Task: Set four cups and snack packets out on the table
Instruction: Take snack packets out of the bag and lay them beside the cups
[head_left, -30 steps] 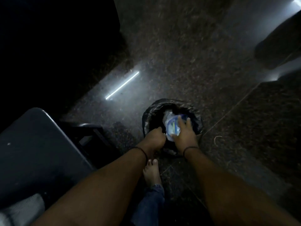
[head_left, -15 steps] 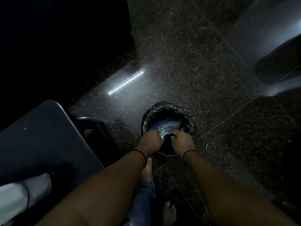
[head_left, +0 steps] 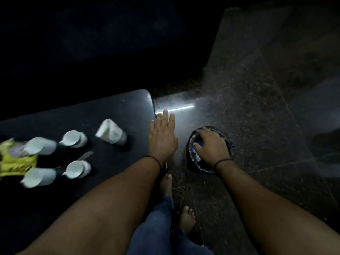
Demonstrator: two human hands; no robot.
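Several white cups (head_left: 73, 138) stand on the dark table (head_left: 114, 107) at the left, in two rows. A yellow snack packet (head_left: 16, 162) lies at the far left edge, partly cut off. A white wrapped sleeve (head_left: 110, 134) leans beside the cups. My left hand (head_left: 162, 137) hovers flat and open over the table's right edge, holding nothing. My right hand (head_left: 211, 146) reaches into a small black-lined bin (head_left: 228, 144) on the floor, fingers curled over a crumpled blue packet (head_left: 196, 144). Most of that packet is hidden under my hand.
The bin stands on a dark speckled stone floor (head_left: 257, 89) just right of the table corner. My bare feet (head_left: 186, 219) and jeans are below, between table and bin. A bright light streak (head_left: 176, 108) reflects on the floor. The far side is in darkness.
My left hand has let go of the blue packet and lifted leftward, now open by the table edge. The view has swung left, so the cups and yellow packet show.
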